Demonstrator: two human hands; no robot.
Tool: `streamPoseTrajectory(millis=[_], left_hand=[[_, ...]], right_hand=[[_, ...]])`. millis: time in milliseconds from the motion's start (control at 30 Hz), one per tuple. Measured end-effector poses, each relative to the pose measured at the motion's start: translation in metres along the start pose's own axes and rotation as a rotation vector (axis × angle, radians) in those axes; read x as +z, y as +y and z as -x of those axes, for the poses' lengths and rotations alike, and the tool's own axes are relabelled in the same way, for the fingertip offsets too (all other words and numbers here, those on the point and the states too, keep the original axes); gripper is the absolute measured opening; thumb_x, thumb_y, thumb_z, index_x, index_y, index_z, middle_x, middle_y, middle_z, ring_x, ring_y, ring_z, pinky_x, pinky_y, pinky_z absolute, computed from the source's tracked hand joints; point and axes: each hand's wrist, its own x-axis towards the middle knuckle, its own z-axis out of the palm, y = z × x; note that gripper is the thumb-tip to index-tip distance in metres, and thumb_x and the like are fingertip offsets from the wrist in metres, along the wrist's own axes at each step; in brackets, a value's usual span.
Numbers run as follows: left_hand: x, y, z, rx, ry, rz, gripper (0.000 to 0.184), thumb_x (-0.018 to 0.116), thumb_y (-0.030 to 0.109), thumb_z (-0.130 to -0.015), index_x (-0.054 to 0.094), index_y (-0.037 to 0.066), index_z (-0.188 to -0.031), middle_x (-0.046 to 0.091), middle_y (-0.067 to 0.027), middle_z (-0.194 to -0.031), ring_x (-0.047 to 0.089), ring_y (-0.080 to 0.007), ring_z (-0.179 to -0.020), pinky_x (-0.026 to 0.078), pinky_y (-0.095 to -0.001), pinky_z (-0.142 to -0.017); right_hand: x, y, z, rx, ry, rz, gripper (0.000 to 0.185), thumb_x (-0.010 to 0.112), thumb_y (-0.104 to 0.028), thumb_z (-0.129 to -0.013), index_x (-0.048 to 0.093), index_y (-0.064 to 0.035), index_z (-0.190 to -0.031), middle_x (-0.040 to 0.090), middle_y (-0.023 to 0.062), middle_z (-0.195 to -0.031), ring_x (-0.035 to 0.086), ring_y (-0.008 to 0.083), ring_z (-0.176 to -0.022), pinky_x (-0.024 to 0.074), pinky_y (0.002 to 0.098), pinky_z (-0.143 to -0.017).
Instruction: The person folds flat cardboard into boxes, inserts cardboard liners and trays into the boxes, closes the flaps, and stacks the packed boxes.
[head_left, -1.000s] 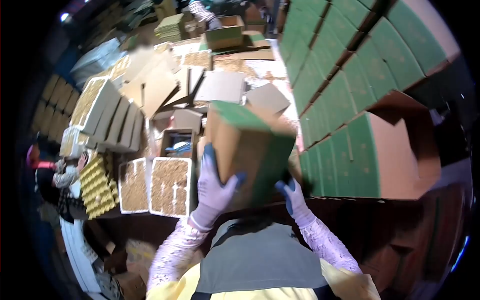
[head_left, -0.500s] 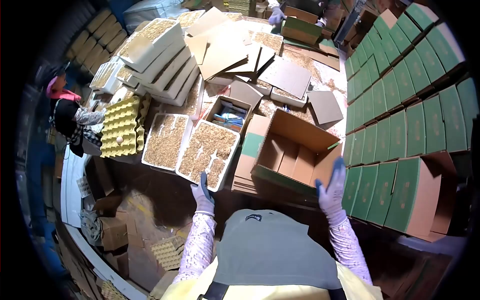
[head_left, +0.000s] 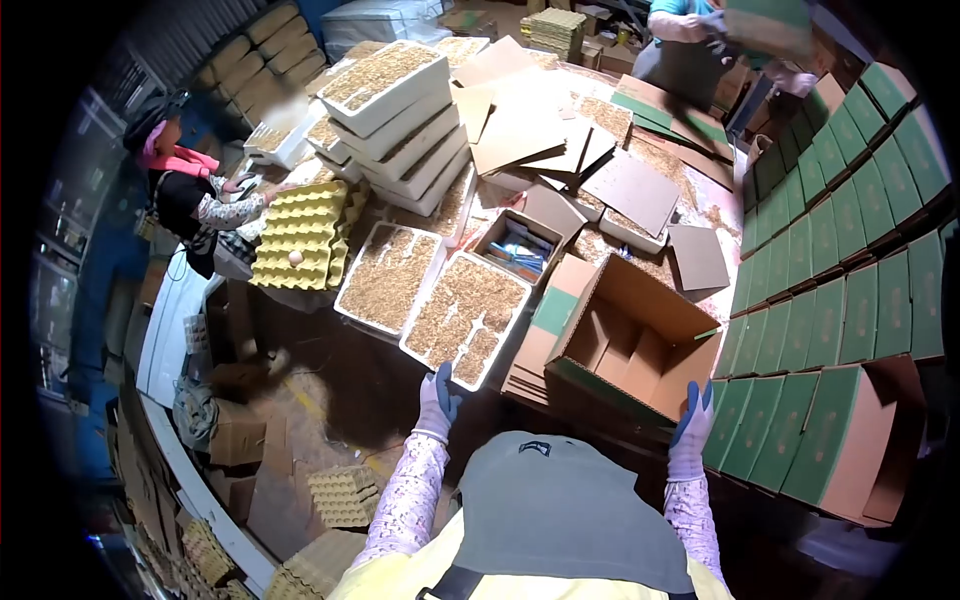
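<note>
My left hand (head_left: 438,402), gloved, is at the near edge of a white tray (head_left: 466,318) filled with tan, husk-like grain. Its fingers are extended, and I cannot tell whether they touch the rim. My right hand (head_left: 690,440), also gloved, has its fingers apart beside the near right corner of an open cardboard box (head_left: 607,345). A few flat box pieces (head_left: 558,312) lie between that box and the tray. A small carton (head_left: 518,248) of blue and white items sits behind the tray.
Rows of green boxes (head_left: 800,320) line the right side. Stacked white trays (head_left: 405,130) and loose cardboard sheets (head_left: 520,120) cover the table. Yellow egg trays (head_left: 300,235) hold one egg (head_left: 295,258) near a person (head_left: 185,200). Another person (head_left: 685,50) handles a green box.
My view has shifted, moving the scene right and slightly down. My right hand has moved lower along the box's side. The far person has raised a green box.
</note>
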Motion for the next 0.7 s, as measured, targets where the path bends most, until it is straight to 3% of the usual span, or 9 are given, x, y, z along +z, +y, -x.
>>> streamPoseTrajectory(millis=[33,133,167,200,267,333,400,600,700], left_hand=[[0.001,-0.002,-0.004,-0.047,0.077,0.110,0.031,0.069,0.028,-0.086,0.056,0.012,-0.109,0.059,-0.0042,-0.097,0.057,-0.0207,-0.084,0.046,-0.0340,-0.072],[-0.008,-0.014,0.006,0.342,-0.121,0.454,0.046,0.057,0.025,-0.094,0.048,0.003,-0.133,0.058,-0.0119,-0.130,0.061,-0.0281,-0.113,0.050,-0.0451,-0.096],[-0.004,-0.006,0.018,0.313,-0.022,0.469,0.051,0.057,0.027,-0.095,0.042,0.004,-0.138,0.057,-0.0127,-0.132,0.061,-0.0282,-0.113,0.051,-0.0440,-0.096],[-0.004,-0.007,0.018,0.411,-0.142,0.482,0.052,0.060,0.024,-0.095,0.040,0.008,-0.140,0.056,-0.0118,-0.131,0.061,-0.0280,-0.112,0.052,-0.0430,-0.094],[-0.003,-0.010,0.020,0.441,-0.117,0.336,0.073,0.068,0.019,-0.089,0.027,0.009,-0.148,0.051,-0.0123,-0.135,0.057,-0.0266,-0.116,0.049,-0.0411,-0.096],[0.010,0.005,0.033,0.363,-0.012,0.409,0.068,0.066,0.016,-0.090,0.030,0.007,-0.148,0.051,-0.0136,-0.136,0.057,-0.0290,-0.116,0.049,-0.0423,-0.098],[-0.008,0.008,0.019,0.286,-0.327,0.543,0.060,0.060,0.019,-0.094,0.034,0.006,-0.147,0.052,-0.0150,-0.137,0.057,-0.0320,-0.119,0.048,-0.0463,-0.101],[0.065,0.121,0.105,-0.040,-0.825,0.450,0.055,0.044,0.033,-0.099,0.038,-0.002,-0.143,0.048,-0.0216,-0.141,0.053,-0.0373,-0.124,0.043,-0.0510,-0.106],[0.133,0.143,0.124,-0.079,-0.872,0.277,0.057,0.050,0.034,-0.097,0.040,0.000,-0.141,0.053,-0.0221,-0.136,0.058,-0.0342,-0.118,0.047,-0.0470,-0.102]], right_hand=[[0.002,-0.008,0.004,0.005,-0.017,-0.001,0.053,0.061,-0.023,-0.095,0.046,0.0030,-0.138,0.052,-0.0015,-0.102,0.040,0.0064,-0.079,0.0376,0.0221,-0.069],[0.000,-0.013,0.007,0.062,-0.050,0.010,0.054,0.062,-0.022,-0.094,0.045,0.0040,-0.138,0.054,0.0017,-0.111,0.047,0.0091,-0.090,0.0412,0.0241,-0.080],[-0.005,-0.003,0.003,0.029,-0.036,-0.036,0.054,0.061,-0.024,-0.095,0.045,0.0037,-0.139,0.055,0.0032,-0.116,0.048,0.0108,-0.097,0.0397,0.0252,-0.087],[-0.009,0.012,-0.004,-0.004,-0.022,-0.077,0.054,0.060,-0.026,-0.096,0.046,0.0033,-0.139,0.056,0.0046,-0.120,0.049,0.0125,-0.104,0.0382,0.0262,-0.095],[-0.009,0.003,-0.002,-0.037,-0.060,-0.005,0.048,0.056,-0.028,-0.099,0.050,0.0023,-0.136,0.056,0.0035,-0.120,0.050,0.0118,-0.104,0.0400,0.0265,-0.093],[-0.004,-0.004,-0.002,-0.041,-0.055,0.034,0.050,0.053,-0.028,-0.101,0.047,0.0038,-0.139,0.053,0.0059,-0.133,0.049,0.0153,-0.120,0.0359,0.0286,-0.105],[-0.007,0.013,-0.016,0.051,-0.066,-0.276,0.053,0.051,-0.029,-0.102,0.042,0.0046,-0.142,0.047,0.0086,-0.143,0.043,0.0183,-0.132,0.0294,0.0302,-0.113],[0.002,0.001,-0.033,0.121,-0.184,-0.214,0.050,0.051,-0.025,-0.102,0.043,0.0008,-0.143,0.049,0.0056,-0.138,0.045,0.0156,-0.128,0.0316,0.0277,-0.111],[0.012,0.011,-0.040,0.155,-0.192,-0.375,0.050,0.053,-0.025,-0.100,0.044,-0.0001,-0.142,0.050,0.0051,-0.136,0.048,0.0138,-0.123,0.0355,0.0260,-0.108]])
